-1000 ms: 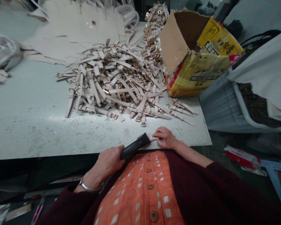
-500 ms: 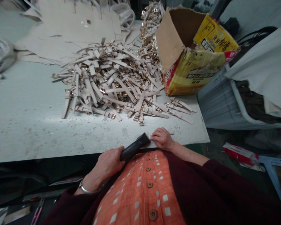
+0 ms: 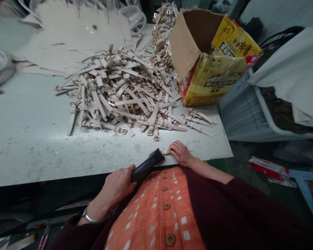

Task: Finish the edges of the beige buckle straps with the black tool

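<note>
My left hand [image 3: 120,182] is wrapped round the rear end of a black handheld tool [image 3: 147,165]. The tool's wide head points right, over the table's front edge. Just beyond that head, my right hand [image 3: 182,153] has its fingers closed on a pale buckle strap [image 3: 165,152] lying across the tabletop. The strap's buckle end is by the tool head, and its other end shows to the right of my fingers. A large heap of similar pale straps with gold-coloured buckles [image 3: 125,90] lies further back.
An open yellow cardboard box [image 3: 214,81] stands at the right of the white table [image 3: 41,149]. Beyond the right edge is a grey bin [image 3: 234,118] with cloth in it. Pale sheets [image 3: 78,31] cover the back left.
The tool and my left hand have moved slightly left, and more of the strap's buckle end shows between the tool head and my right hand. The view has shifted slightly.
</note>
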### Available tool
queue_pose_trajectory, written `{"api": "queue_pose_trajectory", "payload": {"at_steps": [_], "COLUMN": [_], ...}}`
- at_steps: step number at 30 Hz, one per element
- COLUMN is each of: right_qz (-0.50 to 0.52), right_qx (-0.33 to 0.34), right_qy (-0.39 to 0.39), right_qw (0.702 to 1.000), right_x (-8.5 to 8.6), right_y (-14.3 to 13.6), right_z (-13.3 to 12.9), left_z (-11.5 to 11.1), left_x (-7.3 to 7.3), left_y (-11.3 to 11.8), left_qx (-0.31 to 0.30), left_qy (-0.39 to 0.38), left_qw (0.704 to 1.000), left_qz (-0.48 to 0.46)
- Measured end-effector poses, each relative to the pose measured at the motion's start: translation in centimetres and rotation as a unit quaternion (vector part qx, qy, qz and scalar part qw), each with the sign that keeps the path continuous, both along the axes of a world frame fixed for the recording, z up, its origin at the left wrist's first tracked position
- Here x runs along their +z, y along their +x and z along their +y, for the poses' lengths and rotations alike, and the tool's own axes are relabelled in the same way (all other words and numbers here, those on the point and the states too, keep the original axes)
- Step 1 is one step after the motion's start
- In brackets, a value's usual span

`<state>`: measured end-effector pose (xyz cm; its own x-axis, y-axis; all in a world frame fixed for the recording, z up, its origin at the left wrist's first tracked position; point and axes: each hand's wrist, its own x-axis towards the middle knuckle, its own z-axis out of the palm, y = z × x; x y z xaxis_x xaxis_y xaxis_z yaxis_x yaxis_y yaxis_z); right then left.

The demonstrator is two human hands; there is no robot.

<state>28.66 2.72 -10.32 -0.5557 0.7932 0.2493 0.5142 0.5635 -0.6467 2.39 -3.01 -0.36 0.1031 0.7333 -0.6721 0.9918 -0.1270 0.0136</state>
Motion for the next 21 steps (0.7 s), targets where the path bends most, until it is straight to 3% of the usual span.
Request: {"api": "queue_pose_trajectory", "payload": {"at_steps": [7,12,17,21], "right_qz": [0.001,0.018,0.027,0.037], "right_qx": [-0.026,-0.024,-0.063,-0.056], "right_qy": [0.000,-0.010,-0.031,-0.042], "right_qw": [1.000,1.000,0.997,0.997], "right_x": [-0.9,-0.8,-0.7,-0.5], "right_y": [-0.1,-0.1,0.2,0.3], "right_z": [0.1,0.1,0.0,-0.1], "left_z": [0.5,1.3,1.4,1.3], "left_x": [1.0,0.9,0.7,0.7], "left_y": [1.1,2.2,3.7,3.7], "left_qx": [-0.039,-0.051,-0.057,-0.056], "left_qy": [0.012,0.008,0.024,0.023], "left_qw": [0.999,0.998,0.997,0.997], "left_qz": [-0.013,-0.019,-0.039,-0.040]}}
